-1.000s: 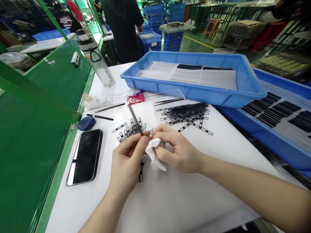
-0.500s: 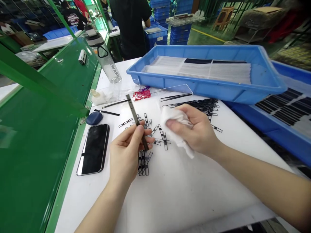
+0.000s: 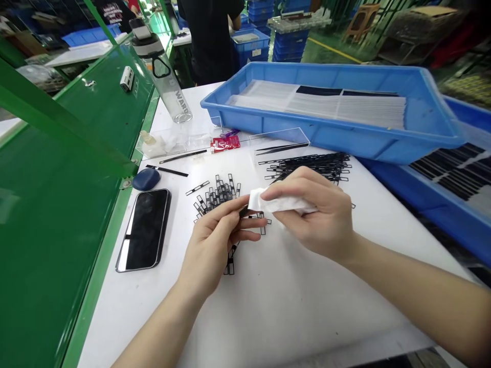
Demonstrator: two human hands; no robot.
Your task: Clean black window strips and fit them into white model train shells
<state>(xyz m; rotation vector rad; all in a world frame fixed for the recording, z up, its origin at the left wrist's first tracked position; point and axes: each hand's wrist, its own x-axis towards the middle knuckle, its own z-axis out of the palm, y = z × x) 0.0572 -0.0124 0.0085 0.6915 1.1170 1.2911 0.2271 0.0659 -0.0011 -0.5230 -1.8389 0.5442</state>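
My left hand [image 3: 220, 230] pinches a thin dark strip [image 3: 244, 211] between thumb and forefinger, its other fingers stretched out. Closed around a folded white cloth [image 3: 282, 202], my right hand [image 3: 316, 209] presses it over the strip, and the cloth hides much of the strip. Beneath and behind the left hand lies a loose heap of small black-framed pieces [image 3: 219, 194]. A denser pile of similar black pieces [image 3: 318, 166] sits beyond my right hand.
A blue tray [image 3: 330, 122] with white and black sheets stands at the back, another blue bin [image 3: 399, 179] to its right. At left are a phone [image 3: 148, 230], a dark blue oval object [image 3: 146, 179], a bottle [image 3: 172, 97], a red packet [image 3: 225, 143] and a green partition [image 3: 57, 204].
My right hand has brought the cloth left onto the strip. My left hand has moved slightly right and turned the strip, which stood up steeply before, toward the cloth.
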